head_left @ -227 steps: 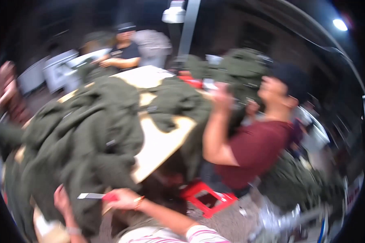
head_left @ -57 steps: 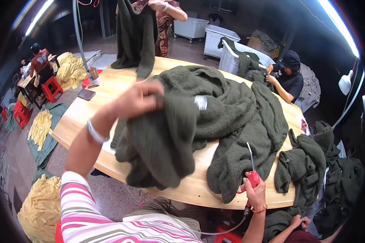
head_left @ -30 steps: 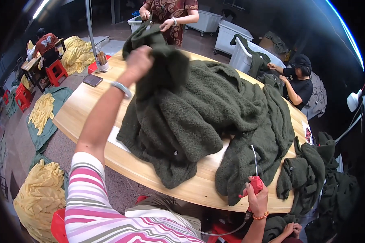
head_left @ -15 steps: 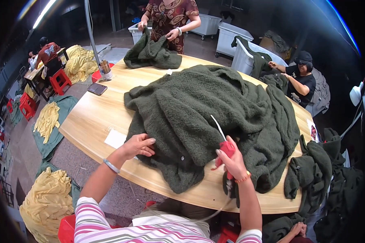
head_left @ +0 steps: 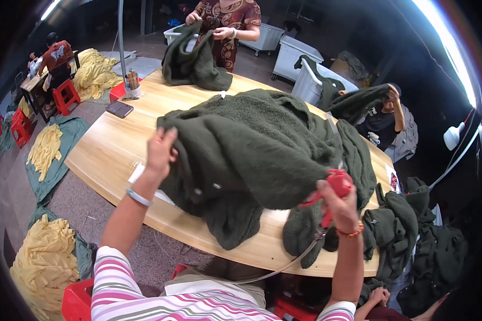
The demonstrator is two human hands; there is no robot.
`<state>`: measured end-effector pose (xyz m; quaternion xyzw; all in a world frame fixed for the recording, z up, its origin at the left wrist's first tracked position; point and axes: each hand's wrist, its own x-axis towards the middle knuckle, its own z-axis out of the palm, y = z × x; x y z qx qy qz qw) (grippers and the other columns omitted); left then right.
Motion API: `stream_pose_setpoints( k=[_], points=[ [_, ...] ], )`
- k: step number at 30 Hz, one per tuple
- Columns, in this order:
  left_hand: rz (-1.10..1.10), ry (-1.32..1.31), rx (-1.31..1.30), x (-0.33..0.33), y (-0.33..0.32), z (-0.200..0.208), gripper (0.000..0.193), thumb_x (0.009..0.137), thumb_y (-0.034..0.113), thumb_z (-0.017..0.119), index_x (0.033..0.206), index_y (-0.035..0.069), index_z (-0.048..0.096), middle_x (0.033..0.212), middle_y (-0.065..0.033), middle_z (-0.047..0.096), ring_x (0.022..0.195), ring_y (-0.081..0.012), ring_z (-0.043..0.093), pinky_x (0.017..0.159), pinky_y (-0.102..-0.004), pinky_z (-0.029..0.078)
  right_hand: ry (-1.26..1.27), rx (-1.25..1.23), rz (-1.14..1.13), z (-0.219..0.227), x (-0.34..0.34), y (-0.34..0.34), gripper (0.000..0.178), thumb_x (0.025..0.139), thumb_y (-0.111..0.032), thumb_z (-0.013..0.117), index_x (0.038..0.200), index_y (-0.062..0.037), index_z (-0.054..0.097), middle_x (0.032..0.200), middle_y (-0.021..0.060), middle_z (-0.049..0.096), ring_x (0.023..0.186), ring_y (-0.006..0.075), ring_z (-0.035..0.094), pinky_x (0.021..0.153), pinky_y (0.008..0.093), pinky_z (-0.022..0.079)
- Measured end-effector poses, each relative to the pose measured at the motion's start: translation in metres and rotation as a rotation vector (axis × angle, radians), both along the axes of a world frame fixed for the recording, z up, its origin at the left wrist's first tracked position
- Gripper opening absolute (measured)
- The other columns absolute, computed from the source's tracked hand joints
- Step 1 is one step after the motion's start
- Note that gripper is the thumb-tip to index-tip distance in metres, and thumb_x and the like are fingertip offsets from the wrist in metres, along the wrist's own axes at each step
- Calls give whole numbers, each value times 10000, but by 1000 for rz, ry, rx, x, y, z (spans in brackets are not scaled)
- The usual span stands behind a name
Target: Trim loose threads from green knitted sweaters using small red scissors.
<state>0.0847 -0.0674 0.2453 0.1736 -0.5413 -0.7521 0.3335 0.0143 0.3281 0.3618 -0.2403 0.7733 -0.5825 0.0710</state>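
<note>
The hands are well apart, with the dark green garment point(head_left: 235, 160) between them over the table point(head_left: 110, 160); the left hand point(head_left: 162, 152), at nine o'clock from it, pinches its edge; the right hand point(head_left: 341, 208), at four o'clock, is wrapped around a red-handled tool point(head_left: 338, 183). The garment's near side looks lifted, above a heap of dark green cloth point(head_left: 268, 109); the tool's thin nozzle point(head_left: 340, 160) points toward twelve, just beside the cloth.

The nozzle could snag the cloth if the right hand swings with the garment so close; the left hand's edge-only pinch could let the cloth slip if it is pulled hard; the hose point(head_left: 292, 263), curving off toward five o'clock from the garment, could catch on the table's near edge and tug the tool. The white paper point(head_left: 136, 172) at the left, partly under cloth, could be dragged off with it; the phone point(head_left: 119, 109) at ten o'clock seems out of reach of a sweep.

It is hard to tell whether the right fingertips also grip cloth, since the tool and blur cover them; the nozzle's tip is smeared; where the garment ends and the heap begins is unclear, both being one colour; the co-worker point(head_left: 227, 32) at twelve is cut off by the upper edge; the person point(head_left: 379, 125) toward two is partly hidden by raised cloth.
</note>
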Motion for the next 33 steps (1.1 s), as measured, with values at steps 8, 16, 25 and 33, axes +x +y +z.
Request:
stream_pose_setpoints(
  k=[8,16,25,33],
  points=[
    [171,268,-207,2,-45,145,164,950,211,580,1049,88,623,828,-6,650,606,-88,611,506,-202,501,199,-111,-157,52,25,49,222,907,-214,659,1003,-68,522,681,68,660,434,65,496,386,190,366],
    [-129,98,-1053,-155,31,71,687,899,185,628,1461,32,264,1454,-179,367,1311,-298,410,1095,-400,327,12,111,-570,-79,-44,150,258,869,-267,698,766,-51,601,589,40,620,466,98,544,413,262,393],
    [-419,-5,-1453,-67,71,17,916,633,322,855,1395,69,414,1430,-201,392,1373,-381,312,1130,-452,276,-158,-8,-561,-101,1,173,130,883,-89,662,971,-9,609,674,51,631,554,118,615,502,269,511],
    [-254,-213,-1111,-59,68,23,475,760,-11,650,1226,40,574,1111,-127,617,978,-250,598,887,-341,469,-126,-34,-285,-94,19,109,157,889,-51,629,1033,8,615,750,15,640,629,79,607,575,245,509]
  ],
)
